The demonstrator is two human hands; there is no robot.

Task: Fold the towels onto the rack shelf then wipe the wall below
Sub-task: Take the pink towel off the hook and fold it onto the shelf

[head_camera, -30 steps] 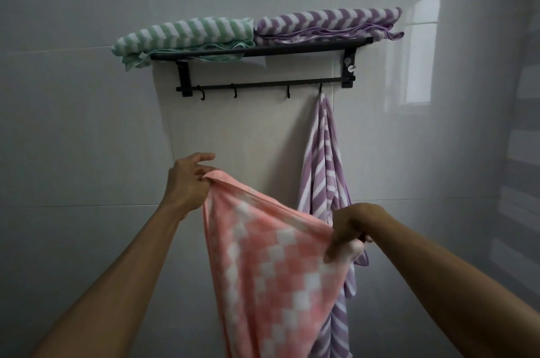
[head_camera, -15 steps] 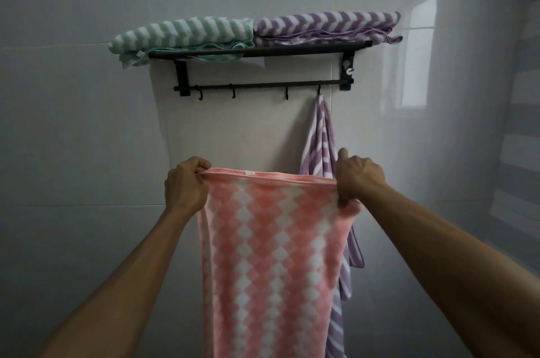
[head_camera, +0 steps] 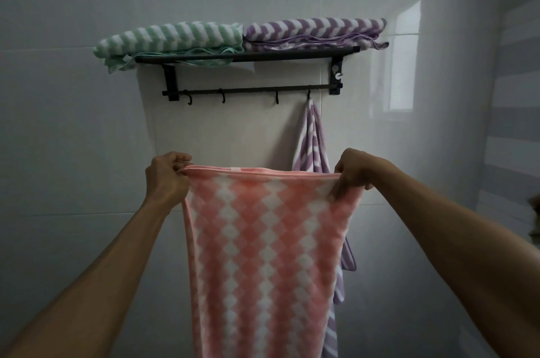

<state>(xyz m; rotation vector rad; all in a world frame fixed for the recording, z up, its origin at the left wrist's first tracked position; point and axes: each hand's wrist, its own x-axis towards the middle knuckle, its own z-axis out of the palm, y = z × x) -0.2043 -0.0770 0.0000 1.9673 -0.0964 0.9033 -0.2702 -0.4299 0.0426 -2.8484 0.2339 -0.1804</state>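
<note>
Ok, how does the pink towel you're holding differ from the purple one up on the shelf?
The pink towel hangs open, stretched between the left hand and right hand; the folded purple towel lies flat on the rack shelf. The pink one shows a diamond check, the purple one zigzag stripes. Both mix their colour with white.

Nothing readable anywhere here, honestly. No brand, number or sign on the pink towel (head_camera: 263,255), just a small pale tag (head_camera: 235,169) on its top hem, blank as far as can be told. Another little tag (head_camera: 126,58) on the green towel (head_camera: 172,37), too small to make out. Nothing printed on the black rack (head_camera: 248,54) or the wall tiles (head_camera: 73,124) either.
</note>
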